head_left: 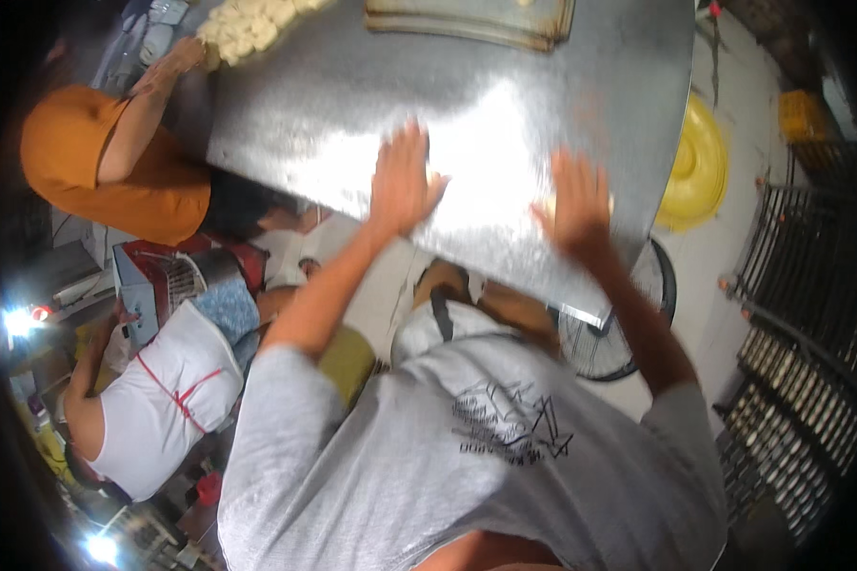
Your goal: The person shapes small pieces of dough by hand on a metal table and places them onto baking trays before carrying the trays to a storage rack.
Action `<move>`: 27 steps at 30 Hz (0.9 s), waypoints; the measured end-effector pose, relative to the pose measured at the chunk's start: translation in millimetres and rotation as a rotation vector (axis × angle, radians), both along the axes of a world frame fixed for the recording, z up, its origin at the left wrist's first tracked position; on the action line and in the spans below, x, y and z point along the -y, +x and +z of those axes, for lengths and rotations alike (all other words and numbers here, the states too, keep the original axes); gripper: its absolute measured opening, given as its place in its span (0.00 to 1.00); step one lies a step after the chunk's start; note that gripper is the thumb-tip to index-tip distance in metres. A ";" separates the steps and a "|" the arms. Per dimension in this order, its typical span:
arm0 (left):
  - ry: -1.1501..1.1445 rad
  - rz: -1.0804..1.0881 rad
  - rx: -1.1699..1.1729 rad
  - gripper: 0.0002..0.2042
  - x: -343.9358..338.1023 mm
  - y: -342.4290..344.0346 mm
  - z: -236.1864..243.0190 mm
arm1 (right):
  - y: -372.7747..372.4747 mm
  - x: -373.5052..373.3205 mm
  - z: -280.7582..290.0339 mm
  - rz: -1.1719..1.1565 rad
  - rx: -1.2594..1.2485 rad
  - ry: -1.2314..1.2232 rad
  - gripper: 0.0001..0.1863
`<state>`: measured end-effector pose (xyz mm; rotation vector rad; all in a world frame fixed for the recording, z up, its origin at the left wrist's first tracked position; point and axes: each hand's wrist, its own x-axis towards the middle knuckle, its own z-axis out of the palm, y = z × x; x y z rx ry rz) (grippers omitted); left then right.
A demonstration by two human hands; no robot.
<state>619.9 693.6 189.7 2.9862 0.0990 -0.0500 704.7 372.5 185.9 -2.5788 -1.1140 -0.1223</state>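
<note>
My left hand (pixel 403 186) lies palm down on the shiny metal table (pixel 314 105), its fingers stretched out and slightly blurred. A pale bit, likely dough (pixel 432 178), peeks out by its thumb; the rest is hidden under the palm. To the right, my right hand (pixel 579 205) presses flat in the same way, fingers extended. Another pale piece (pixel 548 204) shows beside its thumb and at the palm's outer edge, mostly covered. A pile of cream-coloured dough pieces (pixel 248 30) sits at the table's far left.
Stacked baking trays (pixel 471 21) lie at the far edge. A person in an orange shirt (pixel 76 157) reaches toward the dough pile; another in a white top (pixel 167 400) is behind at left. A yellow round lid (pixel 700 167), a wheel (pixel 605 338) and metal racks (pixel 795 400) stand right.
</note>
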 end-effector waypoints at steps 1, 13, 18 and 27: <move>-0.093 -0.020 -0.247 0.43 15.3 -12.1 29.3 | -20.7 8.0 10.1 -0.046 -0.211 -0.076 0.51; -0.187 -0.248 -0.259 0.45 -37.2 22.9 58.9 | 13.1 25.2 62.9 0.112 -0.350 -0.119 0.43; -0.421 -0.272 -0.382 0.44 -80.9 7.0 61.9 | 52.9 -11.7 84.0 -0.223 -0.715 -0.200 0.25; -0.643 -0.375 -0.158 0.42 -119.3 13.7 34.8 | 324.7 -303.8 128.7 -0.312 -0.210 0.435 0.26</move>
